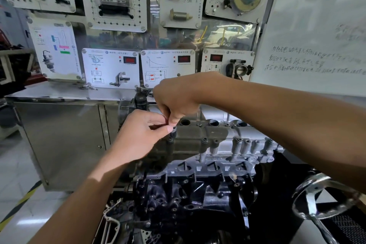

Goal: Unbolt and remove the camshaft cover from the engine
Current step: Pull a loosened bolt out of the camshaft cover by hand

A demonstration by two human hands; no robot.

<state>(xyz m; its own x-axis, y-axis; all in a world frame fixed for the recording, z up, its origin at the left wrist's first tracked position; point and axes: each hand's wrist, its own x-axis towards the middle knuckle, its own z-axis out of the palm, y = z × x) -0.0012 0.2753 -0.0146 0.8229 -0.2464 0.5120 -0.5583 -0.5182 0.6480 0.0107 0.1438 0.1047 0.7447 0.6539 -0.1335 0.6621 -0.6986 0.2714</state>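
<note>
The dark grey camshaft cover point(198, 136) sits on top of the engine point(198, 190), with round openings along its far edge and several bolt heads along its near edge. At the cover's left end my left hand point(142, 134) pinches a small dark bolt point(174, 131) between thumb and fingertips. Just above it, my right hand point(178, 101) curls with its fingertips pointing down to the same spot. Whether the right fingers hold the bolt I cannot tell.
A silver cylinder head point(247, 156) with upright studs lies under and to the right of the cover. Right of the engine stands a chrome handwheel point(324, 200). Behind it are a steel cabinet point(63, 136), training panels point(111, 67) and a whiteboard point(316, 31).
</note>
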